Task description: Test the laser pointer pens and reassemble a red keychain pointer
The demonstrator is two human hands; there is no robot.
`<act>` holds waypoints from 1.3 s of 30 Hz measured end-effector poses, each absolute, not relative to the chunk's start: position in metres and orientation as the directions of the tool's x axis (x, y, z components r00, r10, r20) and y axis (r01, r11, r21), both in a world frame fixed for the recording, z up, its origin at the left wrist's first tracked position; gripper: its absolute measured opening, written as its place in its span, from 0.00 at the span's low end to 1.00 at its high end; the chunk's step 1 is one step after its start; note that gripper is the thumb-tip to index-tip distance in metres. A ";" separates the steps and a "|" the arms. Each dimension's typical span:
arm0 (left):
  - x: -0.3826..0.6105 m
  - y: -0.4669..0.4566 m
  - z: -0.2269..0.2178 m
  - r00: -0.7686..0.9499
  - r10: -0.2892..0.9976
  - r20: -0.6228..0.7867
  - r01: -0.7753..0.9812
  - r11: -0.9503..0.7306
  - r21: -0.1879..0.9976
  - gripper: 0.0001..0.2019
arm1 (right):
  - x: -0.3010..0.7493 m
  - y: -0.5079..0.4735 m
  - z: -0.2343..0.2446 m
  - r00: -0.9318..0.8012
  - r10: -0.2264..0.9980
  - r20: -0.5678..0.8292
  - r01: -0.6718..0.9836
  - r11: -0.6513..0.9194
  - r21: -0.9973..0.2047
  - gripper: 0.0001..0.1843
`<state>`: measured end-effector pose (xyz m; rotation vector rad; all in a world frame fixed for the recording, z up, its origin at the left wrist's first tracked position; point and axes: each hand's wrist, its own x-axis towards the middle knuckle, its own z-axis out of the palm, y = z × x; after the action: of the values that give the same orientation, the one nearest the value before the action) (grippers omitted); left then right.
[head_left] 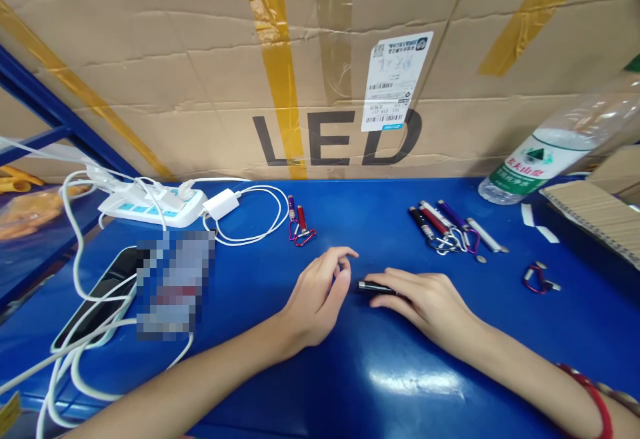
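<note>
Cardboard fills the whole back of the scene: a big carton [320,59] printed "LED", striped with yellow tape and carrying a white shipping label [395,82]. Below the carton stretches a glossy blue table [350,372], and everything else sits on it.

Left of the carton's lettering, a white power strip [153,207] lies near the table's back edge, with a white charger [221,203] beside it and white cables [75,332] looping toward the near left corner, over a dark phone [95,305]. At the carton's right end a clear water bottle [555,152] lies tilted, next to a stack of corrugated cardboard sheets [595,215].

In front of the carton's "D", a cluster of small keychain flashlights [447,225] lies fanned together with their clips tangled. Under the "L" sits a smaller pair of flashlights [299,220] on red and purple carabiners. A loose red carabiner [536,279] lies well to the right of the cluster.

Centred in front of the carton, both hands rest on the table. The right hand [425,299] lies flat with its fingers pressed together over a small black flashlight [374,286], whose tip pokes out toward the left hand [320,299]. The left hand's fingers are loosely curled, thumb and forefinger tips nearly meeting just beside that tip; whether they touch it I cannot tell.
</note>
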<state>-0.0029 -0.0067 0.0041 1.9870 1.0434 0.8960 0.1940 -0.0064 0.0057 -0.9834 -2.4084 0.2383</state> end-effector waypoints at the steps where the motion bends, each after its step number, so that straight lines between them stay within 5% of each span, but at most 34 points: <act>1: -0.003 -0.007 0.004 0.431 0.868 0.246 0.371 -0.419 0.829 0.14 | 0.194 -0.007 0.006 -0.597 0.693 0.404 0.606 0.720 -0.338 0.27; 14: -0.004 -0.007 0.000 0.474 0.828 0.300 0.370 -0.496 0.786 0.14 | 0.200 -0.005 0.000 -0.568 0.731 0.379 0.595 0.682 -0.425 0.15; 39: -0.003 -0.006 0.005 0.494 0.816 0.298 0.407 -0.521 0.751 0.14 | 0.197 -0.006 0.005 -0.586 0.706 0.398 0.611 0.708 -0.354 0.25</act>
<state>-0.0034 -0.0064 0.0053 2.1316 1.0010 0.8728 0.1966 -0.0060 0.0051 -1.0054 -2.3967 0.2433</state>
